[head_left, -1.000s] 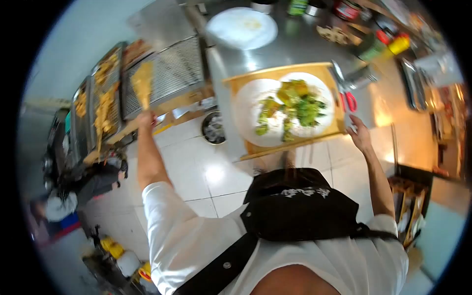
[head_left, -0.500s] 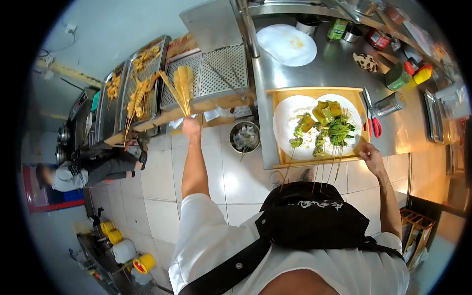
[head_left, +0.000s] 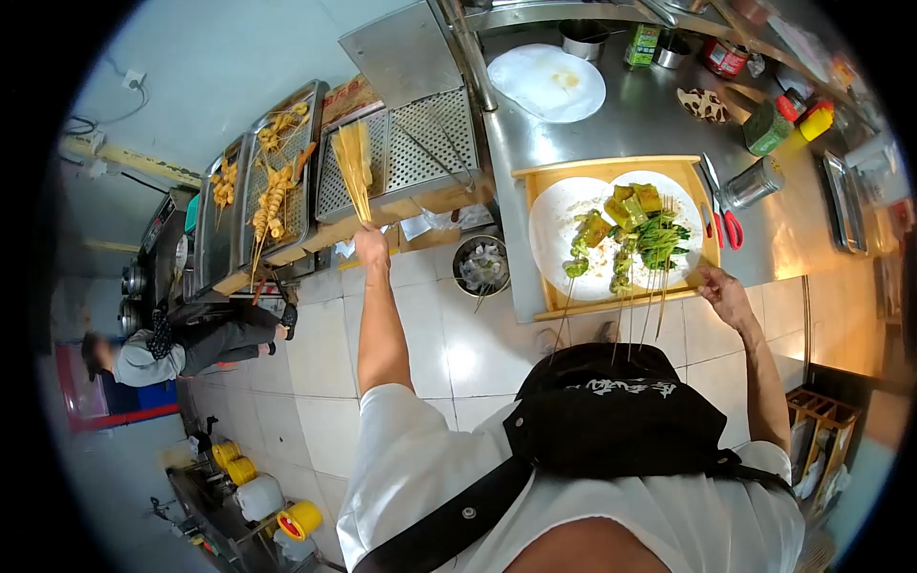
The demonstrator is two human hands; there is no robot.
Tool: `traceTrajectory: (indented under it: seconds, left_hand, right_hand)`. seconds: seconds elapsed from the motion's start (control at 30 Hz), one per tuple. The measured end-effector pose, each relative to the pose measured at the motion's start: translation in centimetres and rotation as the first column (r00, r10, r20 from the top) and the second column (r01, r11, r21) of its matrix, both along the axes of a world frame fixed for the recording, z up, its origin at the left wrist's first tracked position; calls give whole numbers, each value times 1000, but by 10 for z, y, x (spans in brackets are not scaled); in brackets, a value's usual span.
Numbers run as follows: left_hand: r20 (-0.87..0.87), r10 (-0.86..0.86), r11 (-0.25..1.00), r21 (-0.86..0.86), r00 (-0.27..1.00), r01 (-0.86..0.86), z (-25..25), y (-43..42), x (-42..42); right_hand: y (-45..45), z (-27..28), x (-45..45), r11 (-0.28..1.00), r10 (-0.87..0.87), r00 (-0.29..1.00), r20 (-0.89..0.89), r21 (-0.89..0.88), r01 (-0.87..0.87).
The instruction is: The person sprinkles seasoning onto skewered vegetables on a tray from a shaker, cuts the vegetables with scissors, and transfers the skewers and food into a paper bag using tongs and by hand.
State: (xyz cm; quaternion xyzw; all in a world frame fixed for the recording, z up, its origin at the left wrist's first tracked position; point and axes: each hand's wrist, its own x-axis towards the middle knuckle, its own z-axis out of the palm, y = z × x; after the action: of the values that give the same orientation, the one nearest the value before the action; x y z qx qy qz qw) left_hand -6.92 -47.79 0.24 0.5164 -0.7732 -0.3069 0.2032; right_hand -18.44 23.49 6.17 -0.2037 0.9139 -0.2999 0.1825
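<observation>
Fingers of the left-hand grip [head_left: 373, 245] are pinching the narrow end of a flat, yellow, fan-shaped bundle [head_left: 351, 158]; its long axis is running forward and slightly left from that nearer grip, above a perforated silver metal rack [head_left: 331, 196], while the half-curled right-hand grip [head_left: 728, 296] is standing by a rectangular yellow wooden tray [head_left: 592, 166], its hold unclear

Steel worktop [head_left: 650, 129] with a wooden tray [head_left: 611, 166] at its near edge.
A round white sheet [head_left: 544, 81] lies far left; a metal pot [head_left: 583, 43], green box [head_left: 642, 46] and red jar [head_left: 726, 57] stand along the far side; red-handled scissors [head_left: 732, 232], a metal shaker [head_left: 755, 183] and a green jar [head_left: 767, 131] sit right of the tray.
</observation>
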Motion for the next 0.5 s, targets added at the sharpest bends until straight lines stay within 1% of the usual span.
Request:
traceTrajectory:
  seconds: [0.03,0.07,0.1,0.13,0.17,0.23,0.27,0.37,0.4,0.43,0.47,0.5]
  left_hand:
    - [-76,4,1000,22,997,-2,5,4,4]
    - [-20,10,1000,22,1000,-10,-20,-13,3]
    - [36,14,1000,23,999,-15,-70,-46,-1]
    - [98,23,999,29,995,-26,-100,-60,5]
    - [53,-4,997,71,999,0,-89,-50,11]
    - [-46,-59,988,143,997,65,-28,-18,14]
    - [58,-43,935,354,997,20,-7,-12,16]
    - [117,-20,968,251,993,-10,3,-3,23]
    - [130,-25,995,97,991,13,1,2,26]
    - [143,-31,997,-59,989,39,-2,7,31]
    - [157,-35,974,-214,987,68,-3,11,32]
    - [184,-57,975,-201,981,95,-6,12,33]
  right_hand:
    - [0,6,2,1000,13,1000,-28,12,-13]
    - [-1,10,2,999,25,998,-57,26,-23]
    - [1,4,1,1000,13,1000,-23,9,-13]
    - [10,-13,-2,1000,8,1000,16,-3,-8]
    - [17,-22,-8,1000,3,999,47,-14,-3]
    - [18,-20,-11,999,9,999,35,39,-11]
    - [15,-20,-10,998,15,999,36,59,-17]
    - [7,-10,-7,997,54,997,-46,61,-51]
    - [5,-4,-6,995,60,997,-40,83,-57]
    - [1,3,-6,993,65,997,-35,105,-61]
    - [-2,5,-7,990,68,997,-28,125,-64]
    - [0,-2,-9,995,60,998,4,85,-60]
